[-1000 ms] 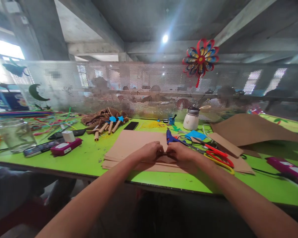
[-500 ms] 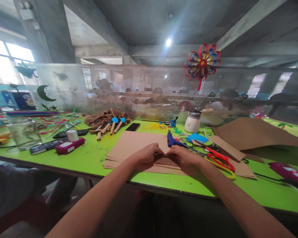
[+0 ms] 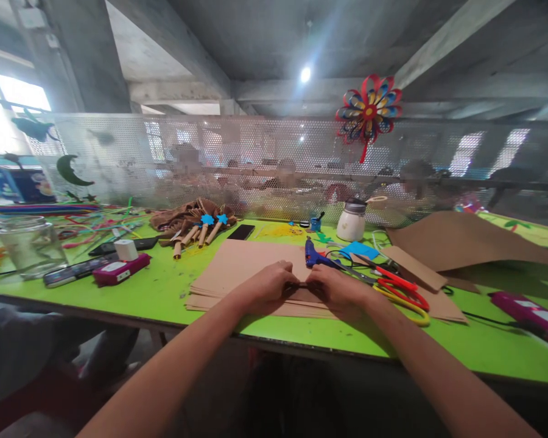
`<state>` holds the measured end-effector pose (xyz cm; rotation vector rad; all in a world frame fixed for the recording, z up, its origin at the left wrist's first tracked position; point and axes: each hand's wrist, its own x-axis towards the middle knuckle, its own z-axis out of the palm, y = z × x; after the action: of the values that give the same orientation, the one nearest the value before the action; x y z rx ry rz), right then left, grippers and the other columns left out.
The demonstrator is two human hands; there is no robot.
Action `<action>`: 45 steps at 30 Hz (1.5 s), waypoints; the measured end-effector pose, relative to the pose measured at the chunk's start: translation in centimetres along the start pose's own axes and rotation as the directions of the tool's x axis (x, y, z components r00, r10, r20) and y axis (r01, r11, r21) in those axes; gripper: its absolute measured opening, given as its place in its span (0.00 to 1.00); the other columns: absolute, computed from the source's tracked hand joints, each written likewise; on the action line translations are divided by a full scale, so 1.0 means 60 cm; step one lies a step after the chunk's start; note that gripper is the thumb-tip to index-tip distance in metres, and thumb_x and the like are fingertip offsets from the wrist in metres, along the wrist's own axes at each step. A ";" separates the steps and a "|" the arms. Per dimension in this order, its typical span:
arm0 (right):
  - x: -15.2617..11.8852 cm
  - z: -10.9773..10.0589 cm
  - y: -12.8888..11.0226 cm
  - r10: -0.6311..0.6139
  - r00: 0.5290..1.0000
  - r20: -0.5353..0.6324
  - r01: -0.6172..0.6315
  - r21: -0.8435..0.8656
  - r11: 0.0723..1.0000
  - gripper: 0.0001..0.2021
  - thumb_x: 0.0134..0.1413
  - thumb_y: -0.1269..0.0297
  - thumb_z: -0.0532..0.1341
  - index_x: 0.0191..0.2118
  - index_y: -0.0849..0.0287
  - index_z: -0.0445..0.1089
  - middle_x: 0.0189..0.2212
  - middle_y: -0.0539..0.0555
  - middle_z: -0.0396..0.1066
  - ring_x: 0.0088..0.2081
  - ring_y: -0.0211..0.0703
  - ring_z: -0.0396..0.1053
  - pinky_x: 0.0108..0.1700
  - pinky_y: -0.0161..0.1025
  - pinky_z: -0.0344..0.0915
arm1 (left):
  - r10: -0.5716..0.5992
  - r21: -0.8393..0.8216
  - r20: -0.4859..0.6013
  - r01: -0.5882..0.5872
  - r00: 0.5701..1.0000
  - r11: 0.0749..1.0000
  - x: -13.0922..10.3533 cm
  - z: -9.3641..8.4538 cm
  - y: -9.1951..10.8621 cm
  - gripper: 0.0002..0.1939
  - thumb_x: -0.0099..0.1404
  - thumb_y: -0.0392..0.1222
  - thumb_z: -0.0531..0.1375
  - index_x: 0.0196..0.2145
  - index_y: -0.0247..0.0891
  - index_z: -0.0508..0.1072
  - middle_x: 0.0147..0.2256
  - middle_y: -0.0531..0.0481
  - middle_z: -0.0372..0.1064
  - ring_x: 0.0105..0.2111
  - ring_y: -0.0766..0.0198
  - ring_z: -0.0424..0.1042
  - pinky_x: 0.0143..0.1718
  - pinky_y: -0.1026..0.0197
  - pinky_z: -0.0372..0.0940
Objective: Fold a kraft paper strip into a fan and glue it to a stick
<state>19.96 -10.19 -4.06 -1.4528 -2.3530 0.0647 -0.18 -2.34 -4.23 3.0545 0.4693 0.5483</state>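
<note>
Fingers (image 3: 288, 271) of the left hand (image 3: 268, 286) and right hand (image 3: 343, 289) are bent and nearly meeting, clamped on a thin, folded or rolled brown paper edge (image 3: 302, 285). It sits over the front of a stack of tan sheets (image 3: 242, 263) on a green tabletop (image 3: 164, 289). To the right are red-handled scissors (image 3: 396, 278); a blue glue gun (image 3: 309, 254) lies just beyond the right hand. Farther back, blue-starred paper tubes (image 3: 204, 235) lie left, a pale jar (image 3: 351, 224) stands right, and a perforated screen (image 3: 265, 143) rises behind.
</note>
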 end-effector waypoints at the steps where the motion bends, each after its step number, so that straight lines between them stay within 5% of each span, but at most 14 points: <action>1: -0.001 0.000 0.000 -0.013 1.000 -0.002 0.013 -0.003 1.000 0.06 0.51 0.70 0.57 0.34 0.60 0.71 0.33 0.55 0.66 0.33 0.40 0.61 0.35 0.34 0.57 | 0.003 0.012 0.000 -0.003 1.000 1.000 0.000 -0.001 0.001 0.12 0.62 0.39 0.53 0.39 0.42 0.75 0.30 0.47 0.62 0.31 0.64 0.61 0.32 0.64 0.54; 5: -0.005 0.004 0.006 -0.020 0.999 -0.032 0.020 0.010 1.000 0.09 0.51 0.70 0.56 0.37 0.59 0.70 0.35 0.55 0.66 0.35 0.41 0.62 0.37 0.35 0.58 | 0.005 0.039 0.011 -0.005 1.000 0.999 0.000 -0.007 0.006 0.12 0.62 0.39 0.53 0.39 0.43 0.75 0.29 0.48 0.62 0.30 0.64 0.61 0.31 0.64 0.53; 9: 0.000 0.004 0.016 0.096 0.995 -0.042 -0.089 0.141 0.986 0.24 0.45 0.75 0.55 0.52 0.58 0.63 0.38 0.55 0.68 0.38 0.42 0.64 0.41 0.37 0.60 | -0.024 0.029 0.013 0.024 1.000 0.999 0.000 -0.009 0.008 0.12 0.60 0.37 0.54 0.39 0.42 0.75 0.30 0.48 0.63 0.31 0.64 0.62 0.31 0.64 0.54; 12: 0.005 -0.002 0.020 0.163 0.986 -0.024 -0.154 0.223 0.963 0.31 0.38 0.79 0.55 0.54 0.60 0.60 0.41 0.56 0.67 0.40 0.42 0.65 0.40 0.35 0.61 | -0.043 0.002 0.018 0.043 0.999 0.999 0.000 -0.007 0.007 0.11 0.59 0.36 0.55 0.37 0.41 0.75 0.30 0.48 0.64 0.32 0.63 0.63 0.32 0.64 0.55; 18: 0.008 0.002 0.022 0.040 0.999 -0.011 -0.040 0.033 0.999 0.10 0.48 0.66 0.59 0.37 0.59 0.73 0.36 0.56 0.69 0.38 0.43 0.64 0.39 0.37 0.59 | -0.081 -0.050 0.022 0.082 0.996 0.995 -0.002 -0.010 0.005 0.11 0.60 0.38 0.55 0.38 0.40 0.75 0.31 0.47 0.64 0.31 0.64 0.63 0.32 0.65 0.56; 22: 0.009 0.006 0.022 0.009 1.000 0.003 -0.008 -0.111 0.994 0.11 0.53 0.68 0.55 0.28 0.60 0.74 0.31 0.55 0.69 0.35 0.41 0.65 0.36 0.34 0.57 | -0.095 -0.033 0.028 0.096 0.995 0.995 0.000 -0.011 0.004 0.11 0.59 0.35 0.55 0.37 0.40 0.75 0.31 0.48 0.64 0.32 0.64 0.64 0.33 0.65 0.56; 34: 0.005 0.020 -0.010 -0.004 0.999 -0.037 -0.012 -0.416 0.909 0.09 0.49 0.71 0.55 0.26 0.64 0.73 0.30 0.62 0.69 0.35 0.47 0.65 0.36 0.38 0.56 | -0.070 0.069 -0.049 0.074 0.996 0.995 -0.009 -0.018 0.033 0.11 0.61 0.37 0.51 0.27 0.38 0.73 0.28 0.47 0.62 0.32 0.62 0.62 0.33 0.62 0.56; 45: 0.004 0.010 -0.010 -0.036 0.998 -0.054 0.016 -0.325 0.946 0.10 0.55 0.68 0.52 0.31 0.60 0.70 0.31 0.56 0.67 0.36 0.44 0.63 0.34 0.37 0.54 | -0.082 0.055 -0.064 0.086 0.995 0.995 -0.014 -0.023 0.029 0.11 0.61 0.38 0.51 0.28 0.38 0.73 0.29 0.47 0.62 0.30 0.63 0.62 0.31 0.63 0.55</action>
<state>19.12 -10.16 -4.42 -1.5424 -2.4162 -0.3863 -0.89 -4.34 -3.14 3.0620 0.6233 0.6379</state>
